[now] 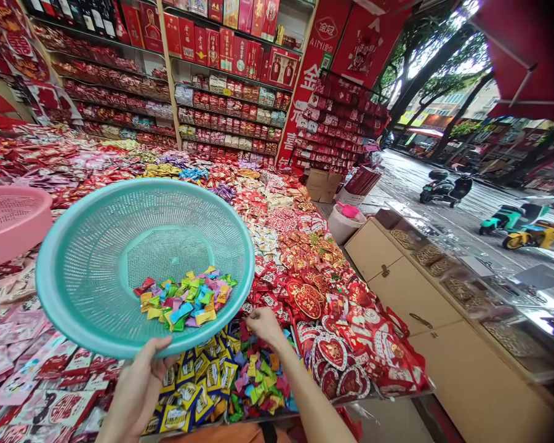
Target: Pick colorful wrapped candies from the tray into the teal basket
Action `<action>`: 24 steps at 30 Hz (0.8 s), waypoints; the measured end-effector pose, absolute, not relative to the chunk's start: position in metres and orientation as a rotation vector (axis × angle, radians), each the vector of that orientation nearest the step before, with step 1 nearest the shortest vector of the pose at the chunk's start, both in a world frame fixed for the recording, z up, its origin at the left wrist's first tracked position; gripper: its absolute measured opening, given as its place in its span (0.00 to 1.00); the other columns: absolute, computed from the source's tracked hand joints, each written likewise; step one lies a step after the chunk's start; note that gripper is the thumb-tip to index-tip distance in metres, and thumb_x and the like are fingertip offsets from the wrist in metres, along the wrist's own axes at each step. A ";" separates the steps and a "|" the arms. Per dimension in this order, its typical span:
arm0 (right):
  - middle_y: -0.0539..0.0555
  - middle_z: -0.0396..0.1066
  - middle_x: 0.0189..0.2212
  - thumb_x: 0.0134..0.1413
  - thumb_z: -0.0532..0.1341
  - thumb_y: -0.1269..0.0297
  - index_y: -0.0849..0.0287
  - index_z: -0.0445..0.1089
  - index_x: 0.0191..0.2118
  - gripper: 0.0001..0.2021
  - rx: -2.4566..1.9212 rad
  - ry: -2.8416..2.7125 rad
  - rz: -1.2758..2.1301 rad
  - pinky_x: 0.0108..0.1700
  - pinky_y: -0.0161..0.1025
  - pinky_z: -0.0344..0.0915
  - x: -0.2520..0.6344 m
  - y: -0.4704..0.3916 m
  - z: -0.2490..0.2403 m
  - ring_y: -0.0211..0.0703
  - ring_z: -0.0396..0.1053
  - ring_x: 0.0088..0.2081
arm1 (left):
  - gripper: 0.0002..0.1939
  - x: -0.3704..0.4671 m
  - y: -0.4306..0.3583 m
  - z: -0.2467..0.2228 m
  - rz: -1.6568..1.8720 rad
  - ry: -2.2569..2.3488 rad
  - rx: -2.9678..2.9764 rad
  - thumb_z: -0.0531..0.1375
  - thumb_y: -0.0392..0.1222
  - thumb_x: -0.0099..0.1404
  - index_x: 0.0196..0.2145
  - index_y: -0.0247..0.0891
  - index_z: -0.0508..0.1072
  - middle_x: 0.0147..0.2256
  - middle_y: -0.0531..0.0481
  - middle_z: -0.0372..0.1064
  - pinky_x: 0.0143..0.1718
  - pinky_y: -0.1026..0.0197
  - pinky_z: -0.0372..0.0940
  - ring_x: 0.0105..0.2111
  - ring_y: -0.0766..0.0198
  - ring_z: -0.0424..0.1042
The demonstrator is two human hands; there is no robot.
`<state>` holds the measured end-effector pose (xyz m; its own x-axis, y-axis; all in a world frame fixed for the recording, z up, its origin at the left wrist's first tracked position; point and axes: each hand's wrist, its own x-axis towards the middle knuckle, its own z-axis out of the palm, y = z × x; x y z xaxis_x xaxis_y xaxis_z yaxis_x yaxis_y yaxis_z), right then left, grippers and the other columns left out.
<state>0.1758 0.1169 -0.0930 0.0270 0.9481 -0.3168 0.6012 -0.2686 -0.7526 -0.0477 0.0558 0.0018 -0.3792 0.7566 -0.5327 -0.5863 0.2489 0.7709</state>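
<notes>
At lower left, the left hand [143, 375] grips the basket [92, 283] of candy [187, 300]. At lower middle, the right hand [264, 326] curls; I can't tell if it holds anything.

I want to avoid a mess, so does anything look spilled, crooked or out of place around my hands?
I see nothing clearly spilled or damaged. Only the green basket, held by the left hand, looks lopsided: it seems tilted, its wrapped candies bunched toward the near right side.
</notes>
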 end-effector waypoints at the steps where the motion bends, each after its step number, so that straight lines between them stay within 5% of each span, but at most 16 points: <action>1: 0.48 0.66 0.15 0.46 0.57 0.70 0.60 0.68 0.18 0.09 -1.866 -1.525 1.171 0.26 0.31 0.58 0.181 0.116 -0.090 0.35 0.64 0.21 | 0.11 -0.047 0.056 0.001 1.435 1.336 0.179 0.67 0.30 0.39 0.22 0.38 0.71 0.26 0.52 0.70 0.25 0.64 0.70 0.29 0.62 0.71; 14: 0.41 0.57 0.11 0.41 0.62 0.60 0.58 0.64 0.21 0.09 -1.326 -0.965 1.524 0.18 0.29 0.42 0.196 0.100 -0.014 0.27 0.45 0.14 | 0.10 -0.031 0.047 -0.012 1.366 1.349 0.186 0.67 0.31 0.41 0.24 0.35 0.73 0.27 0.52 0.73 0.25 0.63 0.68 0.28 0.63 0.70; 24: 0.38 0.53 0.11 0.37 0.66 0.61 0.58 0.63 0.22 0.11 -1.158 -0.726 1.723 0.16 0.28 0.37 0.204 0.089 -0.004 0.25 0.42 0.14 | 0.06 -0.021 0.042 -0.014 1.276 1.352 0.185 0.67 0.34 0.42 0.22 0.33 0.75 0.27 0.48 0.74 0.28 0.61 0.69 0.28 0.61 0.72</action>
